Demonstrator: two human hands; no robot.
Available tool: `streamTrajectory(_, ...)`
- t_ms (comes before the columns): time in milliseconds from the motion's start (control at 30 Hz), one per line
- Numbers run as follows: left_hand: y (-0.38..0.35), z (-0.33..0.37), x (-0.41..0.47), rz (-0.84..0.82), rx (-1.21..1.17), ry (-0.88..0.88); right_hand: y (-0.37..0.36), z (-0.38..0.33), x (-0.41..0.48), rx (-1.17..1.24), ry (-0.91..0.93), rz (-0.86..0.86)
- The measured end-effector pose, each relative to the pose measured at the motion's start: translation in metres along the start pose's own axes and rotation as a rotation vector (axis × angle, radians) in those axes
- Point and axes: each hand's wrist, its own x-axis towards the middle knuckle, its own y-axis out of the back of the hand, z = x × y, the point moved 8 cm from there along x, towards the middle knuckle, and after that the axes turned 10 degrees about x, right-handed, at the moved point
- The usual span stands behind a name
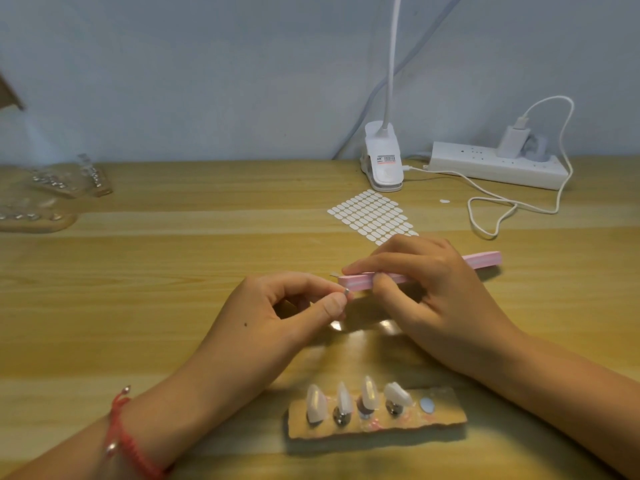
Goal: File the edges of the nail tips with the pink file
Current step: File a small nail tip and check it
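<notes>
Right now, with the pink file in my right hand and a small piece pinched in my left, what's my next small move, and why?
Probably stroke the pink file along the edge of the small piece. The right hand grips the file, its free end sits by the piece the left hand pinches, and the holder has one empty spot beside four nail tips.

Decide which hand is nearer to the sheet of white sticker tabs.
Right. The right hand, gripping the pink file, sits just in front of the sticker sheet, hiding its near edge. The left hand lies farther off, to the left and nearer the camera.
</notes>
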Motion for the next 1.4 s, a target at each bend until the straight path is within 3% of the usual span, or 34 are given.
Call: streamTrajectory(1400,-0.0055,0.0031,-0.0028,-0.056,0.086,0.027,-0.0086,0.0033,0.0008,-0.025,-0.015,-0.108)
